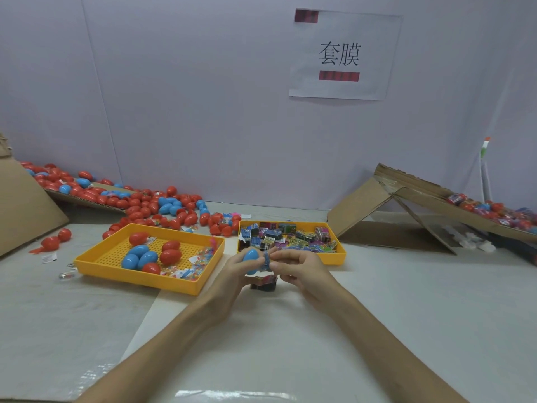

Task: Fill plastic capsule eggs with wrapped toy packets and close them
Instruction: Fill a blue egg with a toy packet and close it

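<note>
A person's left hand (pixel 235 269) curls its fingers and thumb round a blue plastic capsule egg (pixel 250 255), held just above the white tabletop (pixel 290 344) at the centre of the frame. The right hand (pixel 299 271) meets it from the right, its thumb and fingertips pinched together on the egg's right end. Whether the egg's halves are fully joined cannot be told, as the fingers cover the seam.

Directly below the hands a small dark wrapped toy packet (pixel 263 283) with a pink edge lies on the tabletop.

Left of centre stands a yellow plastic tray with a perforated floor (pixel 136 279), holding loose red and blue eggs (pixel 145 254) and, toward its right side, small clear sachets (pixel 189 267). Just behind the hands a second yellow plastic tray (pixel 340 257) is filled with multicoloured wrapped packets (pixel 287 237).

Across the middle left of the frame a heap of red and blue capsule eggs (pixel 162 205) spills along the wall from a sloping brown cardboard sheet (pixel 26 210). At the right, a folded cardboard ramp (pixel 377 210) carries film-wrapped eggs (pixel 494 210) on its upper face.

On the pale wall at upper right hangs a white paper sign (pixel 340 53) printed with two characters.
</note>
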{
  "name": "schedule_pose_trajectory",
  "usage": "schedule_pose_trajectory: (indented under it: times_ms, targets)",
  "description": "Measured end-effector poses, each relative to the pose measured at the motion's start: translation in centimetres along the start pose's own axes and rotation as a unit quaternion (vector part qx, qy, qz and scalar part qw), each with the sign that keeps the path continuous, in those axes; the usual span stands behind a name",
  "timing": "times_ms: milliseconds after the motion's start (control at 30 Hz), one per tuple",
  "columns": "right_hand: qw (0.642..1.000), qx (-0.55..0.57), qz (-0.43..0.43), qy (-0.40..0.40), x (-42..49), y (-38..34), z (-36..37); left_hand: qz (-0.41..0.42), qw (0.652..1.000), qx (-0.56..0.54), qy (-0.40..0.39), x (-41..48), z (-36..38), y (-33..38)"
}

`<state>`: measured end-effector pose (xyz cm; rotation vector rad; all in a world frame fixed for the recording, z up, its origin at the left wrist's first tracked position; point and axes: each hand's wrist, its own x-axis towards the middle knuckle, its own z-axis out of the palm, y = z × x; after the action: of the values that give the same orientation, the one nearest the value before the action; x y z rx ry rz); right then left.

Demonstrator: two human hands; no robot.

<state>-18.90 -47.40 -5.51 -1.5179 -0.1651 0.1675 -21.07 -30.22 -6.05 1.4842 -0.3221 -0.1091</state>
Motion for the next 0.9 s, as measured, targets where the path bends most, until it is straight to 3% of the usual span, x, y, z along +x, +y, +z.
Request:
schedule_pose_trajectory:
  times_ms: [400, 633, 733, 833, 900]
  targets:
    - [0.993, -0.107, -0.041, 0.023, 0.1, -0.1, -0.1, -0.002, 0.999, 0.031, -0.018, -0.1, 0.2, 0.5]
    - [0.997, 0.028, -0.066, -0.018, 0.0, -0.3, -0.3, -0.023, 0.991, -0.098, -0.087, 0.4, -2.2, 1.2]
    - [0.995, 0.048, -0.084, 0.036, 0.3, 0.0, -0.4, -0.017, 0.987, -0.120, -0.101, 0.5, -2.4, 0.9]
    - [0.987, 0.082, -0.070, 0.119, 0.9, -0.2, -2.0, -0.020, 0.991, -0.115, -0.060, 0.7, -2.9, 0.7]
    - [0.986, 0.106, -0.044, 0.117, 1.0, -0.3, -2.9, -0.015, 0.997, -0.069, -0.010, 1.0, -3.2, 0.2]
